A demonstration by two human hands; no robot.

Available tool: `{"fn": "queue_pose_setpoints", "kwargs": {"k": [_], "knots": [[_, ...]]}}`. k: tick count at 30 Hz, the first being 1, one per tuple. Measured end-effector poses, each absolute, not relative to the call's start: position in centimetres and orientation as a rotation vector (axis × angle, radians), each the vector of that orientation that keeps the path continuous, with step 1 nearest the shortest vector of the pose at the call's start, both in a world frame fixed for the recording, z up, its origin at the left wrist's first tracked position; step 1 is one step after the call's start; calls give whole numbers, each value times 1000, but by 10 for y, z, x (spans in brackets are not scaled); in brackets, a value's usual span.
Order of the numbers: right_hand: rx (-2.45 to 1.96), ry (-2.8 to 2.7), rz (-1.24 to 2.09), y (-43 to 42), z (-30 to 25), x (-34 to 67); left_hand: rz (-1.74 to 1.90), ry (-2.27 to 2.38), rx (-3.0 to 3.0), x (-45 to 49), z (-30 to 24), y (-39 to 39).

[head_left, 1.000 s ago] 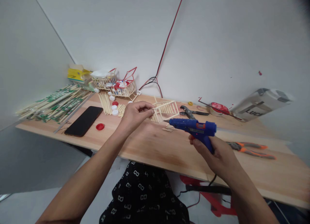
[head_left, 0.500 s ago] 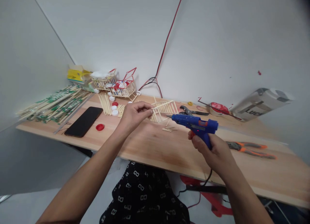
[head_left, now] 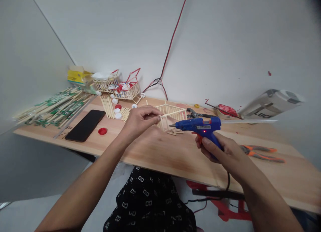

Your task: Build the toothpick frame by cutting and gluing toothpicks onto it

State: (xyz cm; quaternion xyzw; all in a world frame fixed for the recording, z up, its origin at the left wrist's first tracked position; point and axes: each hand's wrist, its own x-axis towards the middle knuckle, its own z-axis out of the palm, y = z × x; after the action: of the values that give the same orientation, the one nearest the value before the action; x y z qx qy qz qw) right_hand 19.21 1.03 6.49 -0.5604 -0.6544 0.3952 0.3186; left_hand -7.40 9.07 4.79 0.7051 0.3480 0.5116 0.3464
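My right hand (head_left: 220, 146) grips a blue glue gun (head_left: 198, 125), its nozzle pointing left and a clear glue stick (head_left: 248, 121) jutting from its back. A red light glows on its side. My left hand (head_left: 142, 122) pinches the near left part of a small frame of wooden sticks (head_left: 173, 110), shaped like an open basket. The nozzle is close to the frame's near corner; whether it touches cannot be made out. Short cut sticks (head_left: 175, 132) lie just beneath the nozzle.
At the back left stand stick baskets (head_left: 127, 91) filled with bottle caps. A phone (head_left: 85, 125), a red cap (head_left: 102, 131) and bundled sticks (head_left: 57, 105) lie to the left. Orange-handled pliers (head_left: 263, 153) and a dark-handled tool (head_left: 200, 114) are on the right. The gun's cord hangs over the table edge.
The stick frame has turned in my left hand, showing more of its open side. The glue gun has rotated and shifted slightly left, so its glue stick now shows.
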Motion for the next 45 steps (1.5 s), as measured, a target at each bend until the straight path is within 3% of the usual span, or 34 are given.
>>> {"fn": "queue_pose_setpoints", "kwargs": {"k": [14,24,31,36,45], "knots": [[-1480,-1717,1104,7,61,194,1345,988,1804,-74,45,94],[-1191,-1217,1123,17,62,202,1401,1019,1710,-79,40,99],[-1516,-1128,678,7,59,243,1474,1037,1560,-87,45,100],[-2374,-1276,-82,-9,64,314,1504,1009,1568,-86,46,103],[-2376,-1499,-105,-19,22,379,1486,994,1538,-73,41,106]]}}
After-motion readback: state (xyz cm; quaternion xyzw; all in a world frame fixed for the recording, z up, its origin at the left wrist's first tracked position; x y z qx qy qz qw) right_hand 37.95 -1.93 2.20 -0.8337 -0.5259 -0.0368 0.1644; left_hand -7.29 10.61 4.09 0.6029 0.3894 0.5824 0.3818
